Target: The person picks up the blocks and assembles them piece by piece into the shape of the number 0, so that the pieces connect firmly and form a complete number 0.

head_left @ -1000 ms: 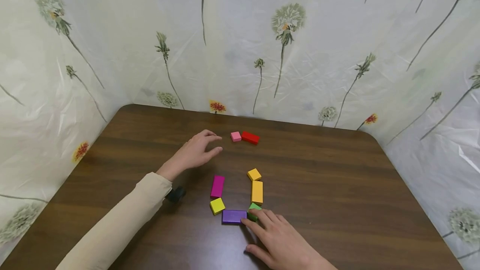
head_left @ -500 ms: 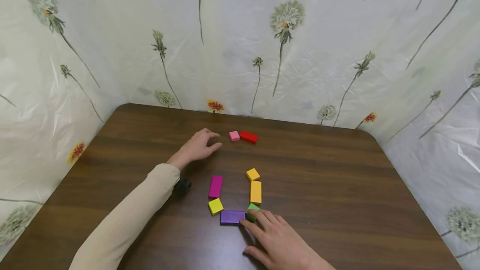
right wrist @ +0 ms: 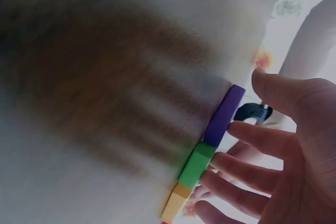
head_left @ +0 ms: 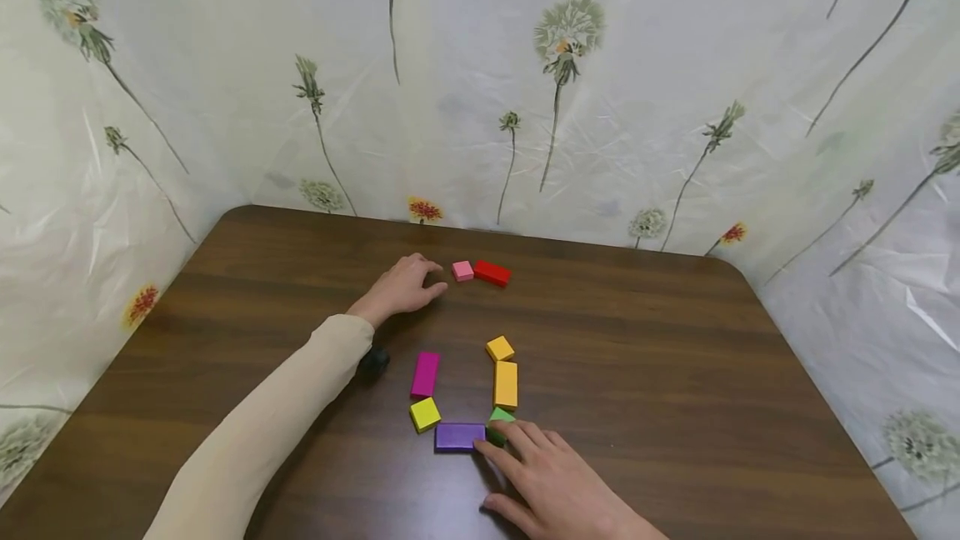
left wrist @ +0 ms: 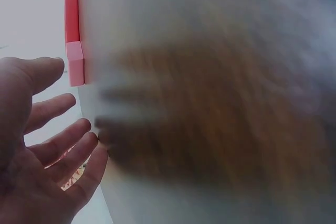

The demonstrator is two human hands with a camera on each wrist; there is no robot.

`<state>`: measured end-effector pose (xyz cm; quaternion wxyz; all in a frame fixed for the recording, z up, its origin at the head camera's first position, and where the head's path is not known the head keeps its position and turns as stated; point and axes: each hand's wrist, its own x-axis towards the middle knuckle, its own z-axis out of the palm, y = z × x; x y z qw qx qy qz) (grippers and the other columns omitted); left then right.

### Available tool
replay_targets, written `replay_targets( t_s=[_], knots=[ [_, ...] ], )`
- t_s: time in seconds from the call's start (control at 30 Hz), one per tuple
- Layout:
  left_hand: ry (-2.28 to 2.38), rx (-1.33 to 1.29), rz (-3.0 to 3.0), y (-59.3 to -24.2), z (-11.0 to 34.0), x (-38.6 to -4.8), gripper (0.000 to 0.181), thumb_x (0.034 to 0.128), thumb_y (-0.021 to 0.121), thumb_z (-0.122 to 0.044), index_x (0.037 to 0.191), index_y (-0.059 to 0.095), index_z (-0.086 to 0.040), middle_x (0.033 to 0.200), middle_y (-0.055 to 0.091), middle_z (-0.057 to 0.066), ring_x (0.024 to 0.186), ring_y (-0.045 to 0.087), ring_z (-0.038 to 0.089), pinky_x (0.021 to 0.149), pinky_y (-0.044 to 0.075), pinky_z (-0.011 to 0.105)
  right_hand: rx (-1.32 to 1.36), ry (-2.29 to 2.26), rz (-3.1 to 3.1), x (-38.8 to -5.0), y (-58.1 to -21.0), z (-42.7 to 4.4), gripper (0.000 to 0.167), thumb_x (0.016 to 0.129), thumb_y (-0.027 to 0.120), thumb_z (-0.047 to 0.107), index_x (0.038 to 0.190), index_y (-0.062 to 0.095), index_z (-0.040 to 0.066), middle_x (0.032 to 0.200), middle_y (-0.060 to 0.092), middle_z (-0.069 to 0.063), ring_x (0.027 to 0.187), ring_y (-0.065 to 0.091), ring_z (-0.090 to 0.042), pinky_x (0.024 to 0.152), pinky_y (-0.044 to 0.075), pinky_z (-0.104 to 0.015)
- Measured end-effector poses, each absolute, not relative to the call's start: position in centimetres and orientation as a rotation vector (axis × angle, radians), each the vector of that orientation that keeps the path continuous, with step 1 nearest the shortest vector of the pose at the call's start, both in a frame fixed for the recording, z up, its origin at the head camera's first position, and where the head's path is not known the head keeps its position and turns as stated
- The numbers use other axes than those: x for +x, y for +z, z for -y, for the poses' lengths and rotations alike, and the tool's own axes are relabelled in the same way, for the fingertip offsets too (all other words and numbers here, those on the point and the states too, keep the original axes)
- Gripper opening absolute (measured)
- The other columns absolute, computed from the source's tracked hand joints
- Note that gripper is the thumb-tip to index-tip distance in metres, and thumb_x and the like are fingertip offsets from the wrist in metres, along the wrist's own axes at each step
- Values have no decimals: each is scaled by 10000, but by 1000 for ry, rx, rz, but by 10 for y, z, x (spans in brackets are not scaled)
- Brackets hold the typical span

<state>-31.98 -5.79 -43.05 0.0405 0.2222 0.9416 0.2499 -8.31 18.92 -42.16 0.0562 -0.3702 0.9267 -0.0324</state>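
My left hand [head_left: 403, 285] is just left of a small pink block [head_left: 462, 271], fingers spread and nothing in its grasp. That pink block touches a longer red block [head_left: 492, 273], also seen in the left wrist view. My right hand [head_left: 551, 477] reaches with extended fingers to the purple block [head_left: 459, 437] and the green block [right wrist: 197, 163]; its fingertips appear to touch both. Part of the green block is hidden under the fingers in the head view. Beyond it lie a long orange block [head_left: 506, 384] and a small orange block [head_left: 500, 348], end to end.
On the left side of the U-shaped row are a yellow block [head_left: 425, 415] and a magenta block [head_left: 424, 375]. All lie on a brown wooden table [head_left: 637, 357]. A floral-patterned curtain [head_left: 450, 90] hangs behind it. A dark device [head_left: 372, 362] sits beneath the left wrist.
My left hand has moved rightward and slightly away from me, closer to the pink block. My right hand stays at the purple and green blocks. The head view has shifted slightly.
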Motion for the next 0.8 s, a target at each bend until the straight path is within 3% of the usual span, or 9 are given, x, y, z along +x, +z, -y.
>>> replay_targets(
  t_s=[0.63,0.8],
  knots=[
    [630,577,-2977,-431,22,-339,505,996,553,-356,1372,544,-20,1293,534,152,1154,497,287,932,477,450,-1226,-128,-2857,-83,-423,-190,588,963,488,580,1384,558,175,1347,501,-33,1128,531,-203,830,507,-428],
    [626,655,-2958,-433,18,-344,503,1008,548,-310,1412,499,-14,1364,509,150,1226,468,300,1009,424,422,-1230,-135,-2861,-83,-424,-191,586,960,492,584,1381,562,182,1347,507,-30,1114,532,-189,806,506,-397]
  ],
)
